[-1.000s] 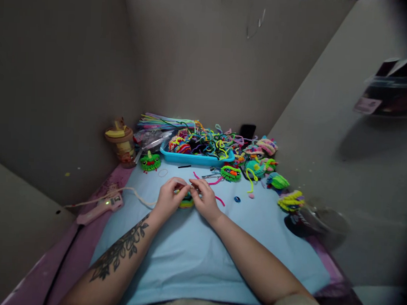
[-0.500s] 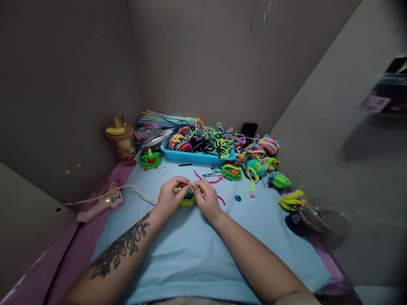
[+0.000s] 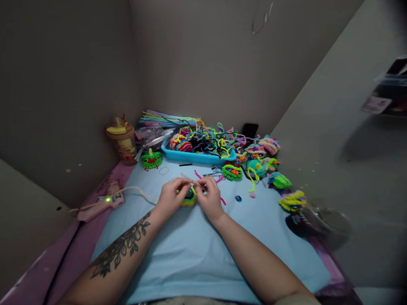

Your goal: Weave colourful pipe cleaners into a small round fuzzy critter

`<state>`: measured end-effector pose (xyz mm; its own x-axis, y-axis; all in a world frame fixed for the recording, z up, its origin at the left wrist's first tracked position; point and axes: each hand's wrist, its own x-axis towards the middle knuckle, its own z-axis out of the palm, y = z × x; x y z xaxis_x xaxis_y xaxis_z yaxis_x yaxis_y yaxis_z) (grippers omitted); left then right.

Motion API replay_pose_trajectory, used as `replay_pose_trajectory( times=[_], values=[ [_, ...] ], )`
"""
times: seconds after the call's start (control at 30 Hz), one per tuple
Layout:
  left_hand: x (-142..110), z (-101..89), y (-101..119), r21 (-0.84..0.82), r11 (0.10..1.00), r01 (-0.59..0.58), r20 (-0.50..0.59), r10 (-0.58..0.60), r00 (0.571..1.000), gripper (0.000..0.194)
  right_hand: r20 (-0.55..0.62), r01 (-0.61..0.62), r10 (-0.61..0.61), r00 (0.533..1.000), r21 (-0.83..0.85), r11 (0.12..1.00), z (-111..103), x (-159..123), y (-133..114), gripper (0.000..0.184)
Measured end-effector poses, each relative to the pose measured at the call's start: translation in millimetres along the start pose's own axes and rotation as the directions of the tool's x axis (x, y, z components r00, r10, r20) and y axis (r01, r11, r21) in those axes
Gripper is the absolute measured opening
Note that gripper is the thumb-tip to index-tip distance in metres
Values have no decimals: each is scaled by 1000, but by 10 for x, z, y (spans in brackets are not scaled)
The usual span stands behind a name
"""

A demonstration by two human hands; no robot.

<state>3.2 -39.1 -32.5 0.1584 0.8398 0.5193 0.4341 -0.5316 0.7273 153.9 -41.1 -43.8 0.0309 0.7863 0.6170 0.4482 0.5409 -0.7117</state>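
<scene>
My left hand and my right hand meet fingertip to fingertip over the blue work sheet. Both are closed in a pinch. A thin pale strip passes by the fingertips and runs in under my right fingers. What my left fingers pinch is too small to make out. Just below the fingertips, between the hands, shows a round fuzzy pipe-cleaner piece in yellow, green and dark blue, partly hidden by my left hand. Pink pipe cleaner sticks out behind my right hand.
A blue tray heaped with pipe cleaners stands at the back. Finished fuzzy figures line the right side; a green one sits left. A glue gun with cord lies left, near a cup. A blue disc lies right.
My fingers have shifted slightly. The pale strip, earlier beside my left fingers, now slants toward my right fingers. My right hand has turned a little, and more of the fuzzy piece shows.
</scene>
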Motion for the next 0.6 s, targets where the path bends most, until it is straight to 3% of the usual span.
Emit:
replay_pose_trajectory(
  times=[0.6],
  values=[
    [-29, 6, 48, 33, 999, -21, 26, 20, 999, 24, 9, 14, -14, 1000, 39, 999, 44, -54, 122, 15]
  ],
)
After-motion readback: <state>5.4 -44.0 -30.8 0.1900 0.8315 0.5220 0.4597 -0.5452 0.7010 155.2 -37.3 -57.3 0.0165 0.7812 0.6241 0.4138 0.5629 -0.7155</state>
